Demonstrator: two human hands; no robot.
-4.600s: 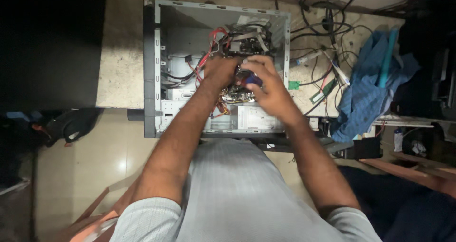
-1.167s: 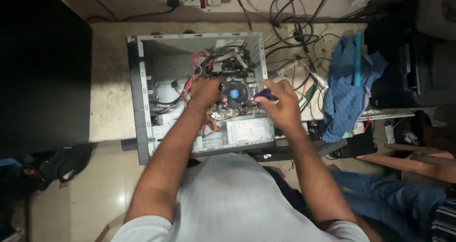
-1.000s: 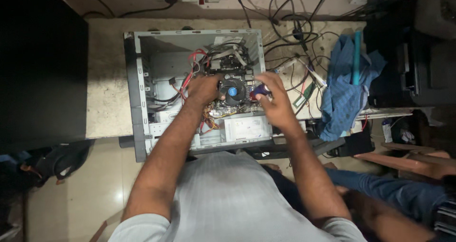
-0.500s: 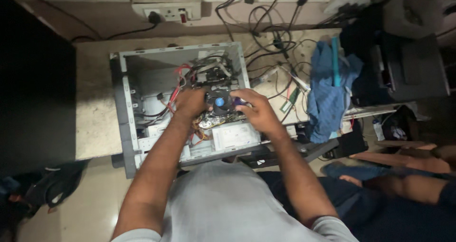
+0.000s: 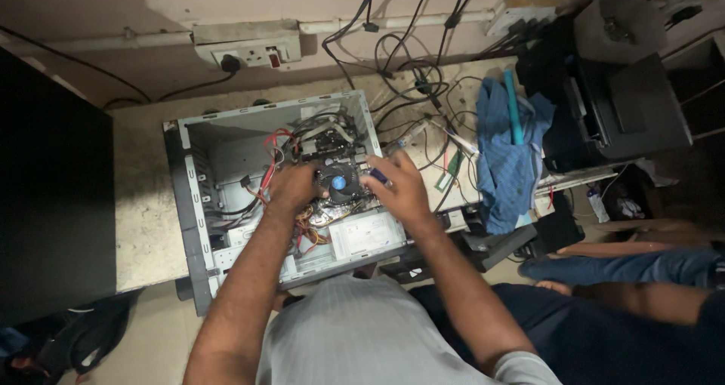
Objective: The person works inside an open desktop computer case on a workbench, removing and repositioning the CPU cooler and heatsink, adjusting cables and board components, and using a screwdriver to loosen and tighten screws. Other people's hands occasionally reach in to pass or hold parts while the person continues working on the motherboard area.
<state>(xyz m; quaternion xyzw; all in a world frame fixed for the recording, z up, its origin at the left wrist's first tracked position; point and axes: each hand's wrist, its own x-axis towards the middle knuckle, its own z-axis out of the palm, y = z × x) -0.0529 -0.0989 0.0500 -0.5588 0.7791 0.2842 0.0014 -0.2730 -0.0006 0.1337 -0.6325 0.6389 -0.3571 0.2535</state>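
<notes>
Nearest the camera, both forearms reach forward from a grey-shirted chest into an open computer case (image 5: 198,226) lying on its side on a stone-topped bench (image 5: 143,226). The case's near wall runs along the bench's front edge, and its left wall stands as a tall dark rim at about nine o'clock of the hands.

The left hand (image 5: 293,186) sits curled, fingers bent down against the left side of the round cooler fan (image 5: 339,182) with its blue hub; whether it grips anything is hidden under the knuckles. The right hand (image 5: 400,191) is at three o'clock of the fan, closed around a small dark blue-handled tool (image 5: 379,178) whose tip points toward the fan. The fan lies between the two hands, near the middle of the case, hemmed by red wires (image 5: 269,166) at ten o'clock and a grey ribbon cable (image 5: 323,128) at twelve. Open room inside the case is at nine to ten o'clock, on the bare grey floor panel.

Outside the right wall, at two o'clock, loose black cables (image 5: 415,98) crowd the bench, then a blue cloth (image 5: 502,158) drapes over the bench edge. Farthest, at twelve, a power strip (image 5: 245,49) is fixed on the wall.
</notes>
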